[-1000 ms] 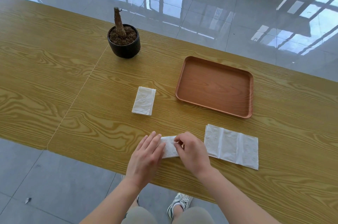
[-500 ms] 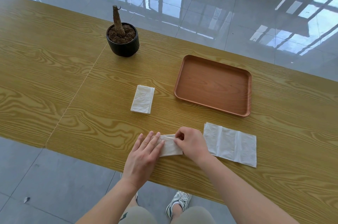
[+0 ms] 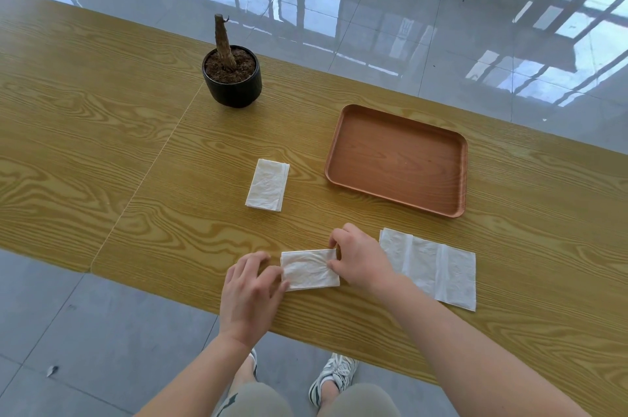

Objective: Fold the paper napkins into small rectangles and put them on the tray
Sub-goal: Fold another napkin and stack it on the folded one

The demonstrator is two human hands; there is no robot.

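Wooden tray (image 3: 343,158) bare; black pot (image 3: 232,90) far-left.

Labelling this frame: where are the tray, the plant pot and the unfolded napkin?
tray (image 3: 397,158), head view, bare floor.
plant pot (image 3: 234,92), head view, black front wall.
unfolded napkin (image 3: 438,268), head view, middle panel.

white napkins (image 3: 310,269), brown tray (image 3: 394,192), black pot (image 3: 234,90)
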